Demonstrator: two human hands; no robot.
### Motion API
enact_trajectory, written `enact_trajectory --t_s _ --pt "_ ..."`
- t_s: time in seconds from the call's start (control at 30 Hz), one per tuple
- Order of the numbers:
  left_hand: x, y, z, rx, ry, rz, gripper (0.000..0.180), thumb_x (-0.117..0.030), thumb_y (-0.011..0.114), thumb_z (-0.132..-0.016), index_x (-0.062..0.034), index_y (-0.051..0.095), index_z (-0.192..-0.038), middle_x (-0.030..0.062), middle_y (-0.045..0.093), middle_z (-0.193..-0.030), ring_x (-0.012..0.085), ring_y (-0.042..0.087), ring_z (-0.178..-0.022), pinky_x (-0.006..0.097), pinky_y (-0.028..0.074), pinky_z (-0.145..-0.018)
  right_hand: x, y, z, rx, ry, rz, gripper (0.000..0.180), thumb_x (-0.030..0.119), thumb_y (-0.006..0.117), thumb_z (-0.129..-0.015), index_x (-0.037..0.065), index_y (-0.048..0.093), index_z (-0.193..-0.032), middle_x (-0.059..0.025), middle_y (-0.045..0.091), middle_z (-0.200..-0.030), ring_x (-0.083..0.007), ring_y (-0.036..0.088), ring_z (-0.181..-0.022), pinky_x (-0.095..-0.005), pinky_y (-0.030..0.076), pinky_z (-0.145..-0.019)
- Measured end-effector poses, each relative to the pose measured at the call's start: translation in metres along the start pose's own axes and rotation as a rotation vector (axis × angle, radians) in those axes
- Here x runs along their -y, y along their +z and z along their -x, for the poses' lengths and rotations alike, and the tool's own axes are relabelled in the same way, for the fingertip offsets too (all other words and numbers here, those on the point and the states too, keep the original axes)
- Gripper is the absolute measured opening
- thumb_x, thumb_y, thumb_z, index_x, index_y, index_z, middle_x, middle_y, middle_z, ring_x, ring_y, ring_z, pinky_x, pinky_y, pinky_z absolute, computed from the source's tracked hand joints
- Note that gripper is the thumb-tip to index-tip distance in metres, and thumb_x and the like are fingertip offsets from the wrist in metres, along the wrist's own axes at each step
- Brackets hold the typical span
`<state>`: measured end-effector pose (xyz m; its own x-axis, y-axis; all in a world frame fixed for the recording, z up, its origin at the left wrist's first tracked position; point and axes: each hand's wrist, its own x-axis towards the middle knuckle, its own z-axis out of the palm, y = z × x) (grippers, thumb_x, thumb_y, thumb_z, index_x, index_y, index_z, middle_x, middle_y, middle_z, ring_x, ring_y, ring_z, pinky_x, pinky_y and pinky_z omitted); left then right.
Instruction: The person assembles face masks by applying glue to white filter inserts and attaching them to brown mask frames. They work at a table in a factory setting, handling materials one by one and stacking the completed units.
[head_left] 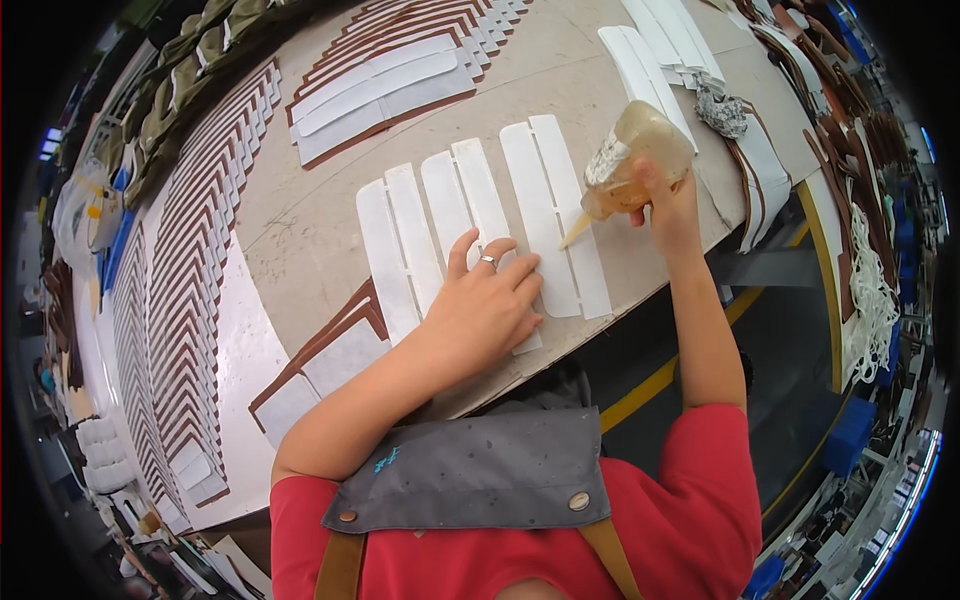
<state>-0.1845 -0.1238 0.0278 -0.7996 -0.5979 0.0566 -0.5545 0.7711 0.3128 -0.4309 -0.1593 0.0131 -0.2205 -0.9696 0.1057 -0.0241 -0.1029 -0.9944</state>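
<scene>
Our left hand [490,305], fingers spread, rests on long white flat strips [485,195]; at right, our right hand [668,205] grips a translucent amber plastic bottle [645,140], pointed nozzle [575,232] downward.

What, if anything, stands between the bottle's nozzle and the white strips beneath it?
Nothing visible: the nozzle of the bottle, held in the right hand, slants down toward the white strips. The left hand is off to the left, over neighbouring strips.

1 blue box [849,437] near white cords [873,305], right side
</scene>
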Motion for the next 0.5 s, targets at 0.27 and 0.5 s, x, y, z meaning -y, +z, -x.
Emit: enact_trajectory --t_s 0.27,0.5 --pt "-0.001 0.001 0.000 -0.012 0.001 0.004 0.032 -0.025 0.065 -0.076 -0.0078 0.060 -0.102 0.0034 0.053 -0.117 0.0239 0.040 -0.120 0.051 0.018 -0.105 -0.005 -0.014 0.041 0.024 0.128 -0.099 0.049 0.037 0.068 -0.080 0.000 0.050 -0.105 -0.0039 0.056 -0.075 -0.0071 0.048 -0.045 -0.0184 0.037 -0.035" --pt "0.001 0.003 0.000 -0.014 0.001 0.005 0.031 -0.026 0.064 -0.077 -0.0075 0.059 -0.102 0.0033 0.053 -0.118 0.0240 0.040 -0.120 0.051 0.018 -0.105 0.010 0.002 -0.023 -0.144 -0.152 -0.202 0.042 0.034 0.063 -0.084 -0.001 0.051 -0.103 -0.0057 0.058 -0.075 -0.0106 0.054 -0.047 -0.0206 0.042 -0.038"
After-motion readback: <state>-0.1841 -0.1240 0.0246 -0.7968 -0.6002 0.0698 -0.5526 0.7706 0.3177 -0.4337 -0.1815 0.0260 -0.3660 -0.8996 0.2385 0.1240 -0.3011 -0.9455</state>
